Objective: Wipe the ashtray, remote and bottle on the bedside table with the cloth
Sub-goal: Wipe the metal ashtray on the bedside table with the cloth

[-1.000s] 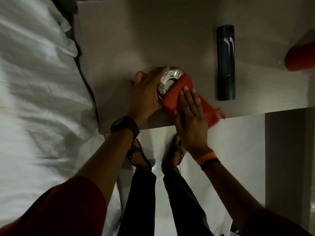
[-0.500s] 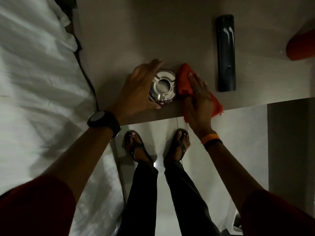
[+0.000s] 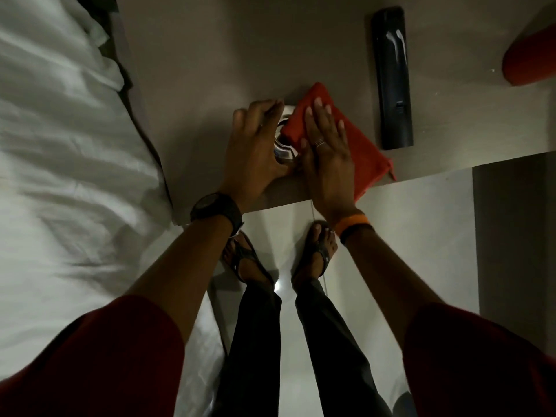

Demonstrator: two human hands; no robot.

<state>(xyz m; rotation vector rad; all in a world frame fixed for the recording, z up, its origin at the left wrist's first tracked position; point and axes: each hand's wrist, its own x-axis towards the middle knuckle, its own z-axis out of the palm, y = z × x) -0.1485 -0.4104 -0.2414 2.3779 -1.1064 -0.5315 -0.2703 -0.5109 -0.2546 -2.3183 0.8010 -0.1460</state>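
A shiny metal ashtray point(image 3: 282, 145) sits near the front edge of the bedside table point(image 3: 210, 55). My left hand point(image 3: 255, 152) grips its left side. A red cloth point(image 3: 358, 145) lies over the ashtray's right half, and my right hand point(image 3: 326, 145) presses flat on the cloth. Most of the ashtray is hidden by hands and cloth. A black remote point(image 3: 391, 76) lies lengthwise to the right, apart from the cloth. The red bottle point(image 3: 529, 61) shows only partly at the right edge of the view.
A bed with white sheets point(image 3: 60, 145) runs along the table's left side. Below the table's front edge are a pale glossy floor point(image 3: 406, 236) and my sandalled feet point(image 3: 316, 254). A dark panel point(image 3: 511, 236) stands at the right.
Half a second ago the cloth lay beside the uncovered ashtray. My right hand has since pushed the cloth left over the ashtray's right half; my left hand keeps its grip.
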